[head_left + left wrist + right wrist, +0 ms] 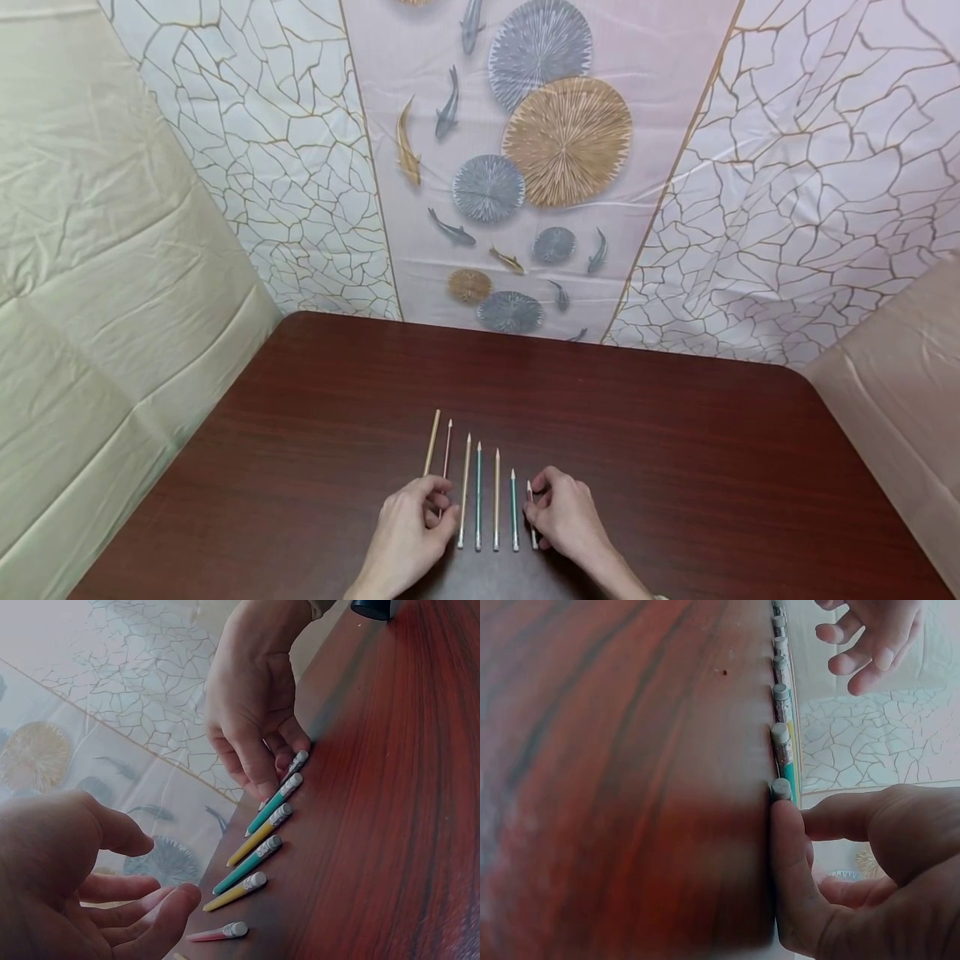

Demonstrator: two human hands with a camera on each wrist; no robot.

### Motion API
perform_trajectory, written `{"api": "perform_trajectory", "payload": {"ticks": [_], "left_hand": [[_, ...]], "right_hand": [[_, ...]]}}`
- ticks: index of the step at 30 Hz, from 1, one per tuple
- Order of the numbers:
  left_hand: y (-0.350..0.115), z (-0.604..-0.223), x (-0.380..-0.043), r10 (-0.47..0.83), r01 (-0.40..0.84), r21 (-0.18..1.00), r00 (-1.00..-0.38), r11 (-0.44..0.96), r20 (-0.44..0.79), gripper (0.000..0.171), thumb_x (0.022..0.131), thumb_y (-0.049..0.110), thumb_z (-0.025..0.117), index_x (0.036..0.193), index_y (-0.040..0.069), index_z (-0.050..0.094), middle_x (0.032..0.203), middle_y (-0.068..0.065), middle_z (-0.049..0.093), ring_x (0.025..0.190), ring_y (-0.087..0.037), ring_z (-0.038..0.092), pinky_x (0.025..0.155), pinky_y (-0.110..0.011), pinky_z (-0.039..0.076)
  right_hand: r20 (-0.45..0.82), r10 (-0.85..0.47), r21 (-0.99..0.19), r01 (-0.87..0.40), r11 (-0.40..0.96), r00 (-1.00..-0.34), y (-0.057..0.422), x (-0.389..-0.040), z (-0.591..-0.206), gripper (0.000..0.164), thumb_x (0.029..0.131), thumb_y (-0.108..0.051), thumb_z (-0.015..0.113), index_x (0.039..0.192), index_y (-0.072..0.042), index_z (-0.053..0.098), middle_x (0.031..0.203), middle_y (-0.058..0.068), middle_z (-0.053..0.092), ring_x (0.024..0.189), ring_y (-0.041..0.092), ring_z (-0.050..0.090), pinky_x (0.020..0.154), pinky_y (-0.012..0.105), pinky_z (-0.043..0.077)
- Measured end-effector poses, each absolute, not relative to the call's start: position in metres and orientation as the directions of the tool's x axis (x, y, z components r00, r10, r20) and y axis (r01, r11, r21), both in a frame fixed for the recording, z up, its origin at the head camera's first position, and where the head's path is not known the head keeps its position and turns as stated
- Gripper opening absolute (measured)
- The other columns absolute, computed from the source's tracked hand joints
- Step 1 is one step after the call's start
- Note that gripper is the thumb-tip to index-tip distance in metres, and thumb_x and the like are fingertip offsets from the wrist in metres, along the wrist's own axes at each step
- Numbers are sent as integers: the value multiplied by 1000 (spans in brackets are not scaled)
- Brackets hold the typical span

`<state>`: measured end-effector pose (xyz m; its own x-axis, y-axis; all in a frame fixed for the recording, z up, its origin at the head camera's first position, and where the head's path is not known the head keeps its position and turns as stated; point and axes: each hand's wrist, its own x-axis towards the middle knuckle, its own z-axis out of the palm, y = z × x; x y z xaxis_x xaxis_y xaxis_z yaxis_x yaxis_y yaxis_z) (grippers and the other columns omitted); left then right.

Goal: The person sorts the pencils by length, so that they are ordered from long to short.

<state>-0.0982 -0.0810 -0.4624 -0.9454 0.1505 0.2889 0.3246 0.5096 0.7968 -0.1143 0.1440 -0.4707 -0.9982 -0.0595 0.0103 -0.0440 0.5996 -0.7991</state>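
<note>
Several pencils lie side by side on the dark red-brown table, longest at the left and shortest at the right, erasers toward the person. My right hand [568,515] pinches the short reddish pencil [534,538] at the right end, fingertips close to its eraser in the right wrist view. Beside it lies a short teal pencil [513,508], then a yellow pencil [497,500], a longer teal pencil [478,496] and another yellow pencil [465,487]. Over the lower parts of the red pencil [447,450] and the longest yellow pencil [432,442], my left hand [411,527] hovers with loosely bent, empty fingers.
The table [675,433] has rounded far corners. Behind it hangs a patterned cloth [300,167] with fish and round leaf shapes; plain cream cloth [90,275] covers the left side. A dark object [371,607] shows at the top of the left wrist view.
</note>
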Motion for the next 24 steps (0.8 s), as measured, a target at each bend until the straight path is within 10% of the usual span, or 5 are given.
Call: {"api": "perform_trajectory", "payload": {"ticks": [24], "left_hand": [[-88,-457,-94,134,336,781,-940,526,313,20,79,1,75,98,3,69,80,8,61,61,2,57,59,-22,50]], "right_hand": [[22,-26,-828,-33,560,-999,155,-106,-468,14,83,-4,72,93,-1,62,67,-2,61,40,12,57,43,27,49]]}}
